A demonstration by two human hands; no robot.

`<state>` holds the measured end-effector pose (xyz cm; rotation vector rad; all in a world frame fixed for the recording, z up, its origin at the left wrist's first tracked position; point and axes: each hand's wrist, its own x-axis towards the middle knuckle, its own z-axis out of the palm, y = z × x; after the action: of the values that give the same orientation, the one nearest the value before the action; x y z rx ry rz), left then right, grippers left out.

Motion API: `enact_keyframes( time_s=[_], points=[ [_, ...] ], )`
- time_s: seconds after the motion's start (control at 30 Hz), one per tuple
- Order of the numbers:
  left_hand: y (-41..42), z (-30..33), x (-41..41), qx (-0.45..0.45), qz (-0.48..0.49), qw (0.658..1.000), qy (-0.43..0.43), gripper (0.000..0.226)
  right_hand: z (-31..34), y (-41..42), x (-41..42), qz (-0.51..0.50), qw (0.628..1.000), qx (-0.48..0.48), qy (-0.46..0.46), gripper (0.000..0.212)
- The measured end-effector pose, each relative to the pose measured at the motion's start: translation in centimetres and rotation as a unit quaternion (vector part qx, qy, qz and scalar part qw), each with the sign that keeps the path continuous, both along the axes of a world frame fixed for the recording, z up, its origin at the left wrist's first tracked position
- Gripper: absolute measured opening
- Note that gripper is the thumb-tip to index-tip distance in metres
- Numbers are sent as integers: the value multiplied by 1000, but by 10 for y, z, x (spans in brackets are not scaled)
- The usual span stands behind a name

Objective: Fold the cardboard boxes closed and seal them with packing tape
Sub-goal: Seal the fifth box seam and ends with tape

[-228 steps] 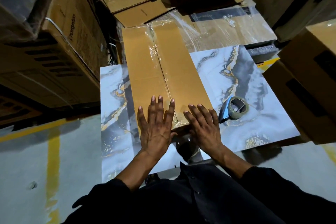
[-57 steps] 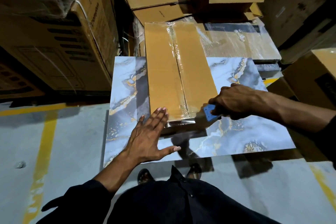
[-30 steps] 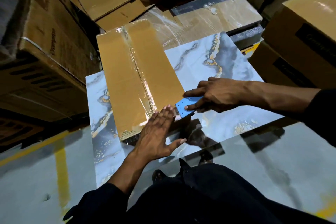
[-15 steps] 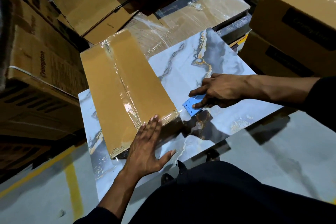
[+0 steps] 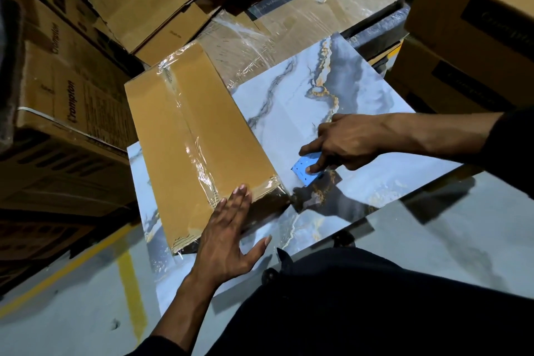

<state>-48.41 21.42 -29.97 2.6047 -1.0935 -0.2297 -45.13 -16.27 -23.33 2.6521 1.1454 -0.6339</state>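
A long cardboard box (image 5: 196,150) lay closed on a marbled tabletop (image 5: 294,101), running from about eleven o'clock down toward six, with clear packing tape (image 5: 187,141) glistening along its centre seam and wrapping over the near end. The left hand (image 5: 228,240) lay flat with straight fingers against that near end, fingertips reaching the top edge at the taped corner, thumb spread out toward three o'clock; it gripped nothing. At three o'clock from the box's near corner, just beside it, the right hand (image 5: 346,144) held a blue tape dispenser (image 5: 306,169) low over the tabletop, fingers curled round it with the forefinger pressed on its blue blade guard. Printed cartons (image 5: 66,87) were stacked at nine o'clock, more flattened and film-wrapped cardboard (image 5: 303,17) at twelve.
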Motion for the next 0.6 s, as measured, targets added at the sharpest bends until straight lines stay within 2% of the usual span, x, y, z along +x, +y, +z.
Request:
enact_keyframes(
  time_s=[0.1,0.2,0.33,0.43,0.5,0.6],
  points=[
    [-1,0,-2,-11,4,1000,-5,94,-14,29,5,25,999,-16,-11,41],
    [-1,2,-2,-13,1,1000,-1,93,-18,42,12,-4,1000,-14,3,31],
    [-4,11,4,14,14,1000,-8,84,-61,29,0,11,994,-104,-1,8],
    [-18,29,18,44,18,998,-51,79,-93,2,-12,-95,990,-54,86,13],
    [-36,38,29,62,-16,996,-63,81,-104,-11,-10,-134,986,-10,103,20],
    [-68,42,53,129,-86,987,-39,91,-111,-18,3,-205,963,42,169,45]
  ],
)
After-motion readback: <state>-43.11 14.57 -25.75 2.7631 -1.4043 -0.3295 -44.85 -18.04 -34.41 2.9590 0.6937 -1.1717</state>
